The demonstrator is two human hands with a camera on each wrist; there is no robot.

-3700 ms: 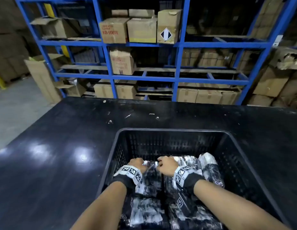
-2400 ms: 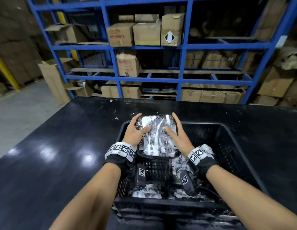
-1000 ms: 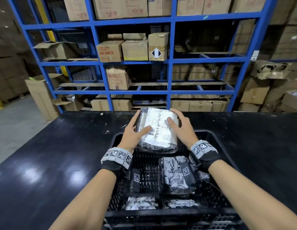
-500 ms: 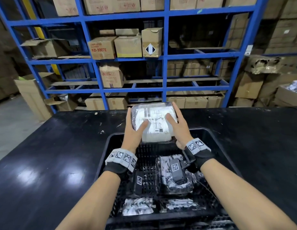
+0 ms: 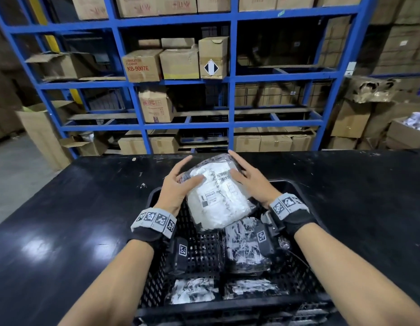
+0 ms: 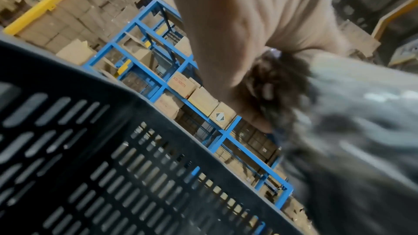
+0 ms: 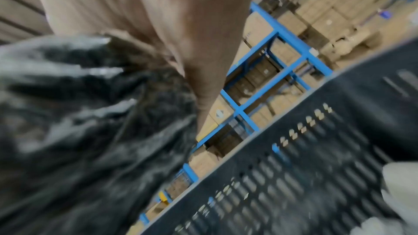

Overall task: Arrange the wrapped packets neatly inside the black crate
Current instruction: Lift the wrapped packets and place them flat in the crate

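A glossy black table (image 5: 63, 231) carries the black crate (image 5: 227, 311), which sits at its 6 o'clock edge. Small white scraps (image 5: 143, 185) lie on the tabletop toward 11 o'clock of the crate.

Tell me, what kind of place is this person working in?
Most likely a warehouse or stockroom. Tall blue steel racking holds rows of cardboard cartons, more boxes are stacked along the walls, and the person packs a plastic-wrapped packet into a black crate on a dark worktable.
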